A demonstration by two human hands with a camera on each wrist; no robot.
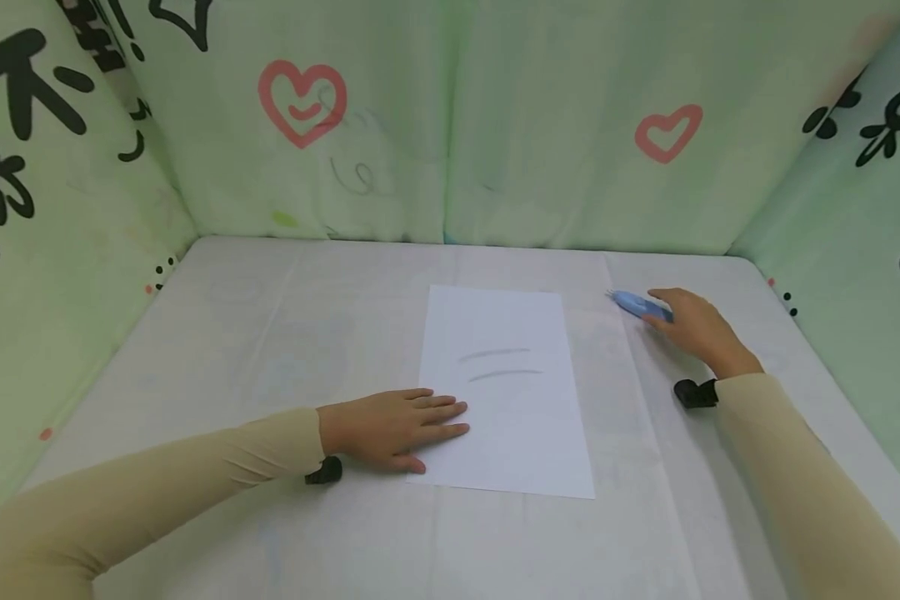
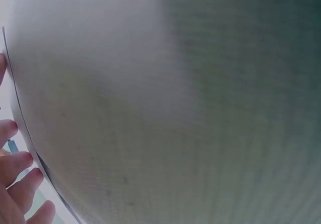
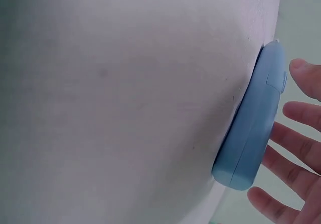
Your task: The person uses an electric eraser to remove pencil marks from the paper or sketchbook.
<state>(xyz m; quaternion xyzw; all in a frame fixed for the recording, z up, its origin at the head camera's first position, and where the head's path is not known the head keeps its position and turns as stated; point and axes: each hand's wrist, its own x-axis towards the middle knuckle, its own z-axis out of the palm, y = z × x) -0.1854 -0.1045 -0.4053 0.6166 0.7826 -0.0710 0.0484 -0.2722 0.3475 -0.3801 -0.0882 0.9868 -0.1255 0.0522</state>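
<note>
While our left hand (image 1: 397, 427) presses flat on the white paper's (image 1: 506, 392) edge from above, our right hand (image 1: 693, 327) reaches the blue eraser (image 1: 640, 305) lying on the table (image 1: 270, 333). Left wrist: straight fingers (image 2: 15, 171) at the sheet. Right wrist: spread fingers (image 3: 296, 143) beside the eraser, not gripping.

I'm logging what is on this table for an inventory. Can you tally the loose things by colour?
White: 1, the sheet of paper under the left hand
Blue: 1, the blue device by the right hand
Total: 2
</note>
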